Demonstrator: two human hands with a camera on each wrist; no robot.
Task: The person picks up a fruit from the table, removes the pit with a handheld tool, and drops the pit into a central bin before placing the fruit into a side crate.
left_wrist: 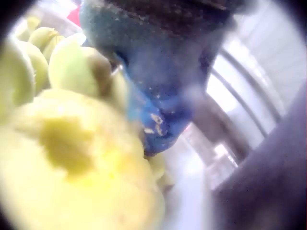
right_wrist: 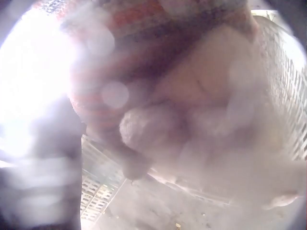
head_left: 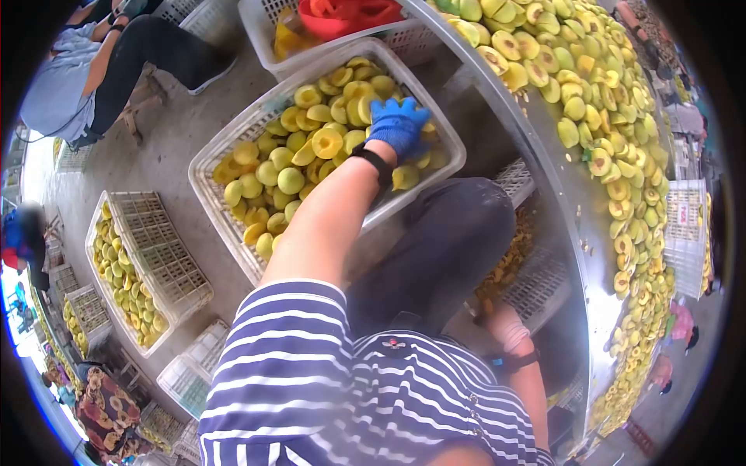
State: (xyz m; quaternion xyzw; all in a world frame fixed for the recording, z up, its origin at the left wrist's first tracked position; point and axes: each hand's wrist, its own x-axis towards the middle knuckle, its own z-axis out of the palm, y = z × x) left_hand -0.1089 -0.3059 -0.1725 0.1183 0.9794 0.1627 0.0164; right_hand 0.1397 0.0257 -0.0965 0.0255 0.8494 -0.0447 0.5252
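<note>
My left hand (head_left: 400, 124), in a blue glove, lies spread over the right side of a white crate (head_left: 203, 167) of yellow-green peach halves (head_left: 291, 181). Its fingers fan out on top of the fruit. In the left wrist view the glove (left_wrist: 158, 96) points down beside a pitted peach half (left_wrist: 81, 158), which fills the near side. My right hand (head_left: 501, 318) is low beside my knee, below the metal table, partly hidden. Blur covers the same hand (right_wrist: 192, 124) in the right wrist view; I cannot tell whether it holds anything.
A metal table (head_left: 556, 167) heaped with peach halves (head_left: 622, 116) runs along my right. Behind the crate stands another crate (head_left: 268, 54) holding a red bag (head_left: 350, 17). A tilted crate (head_left: 159, 245) of peaches stands left. A seated person (head_left: 101, 78) is at upper left.
</note>
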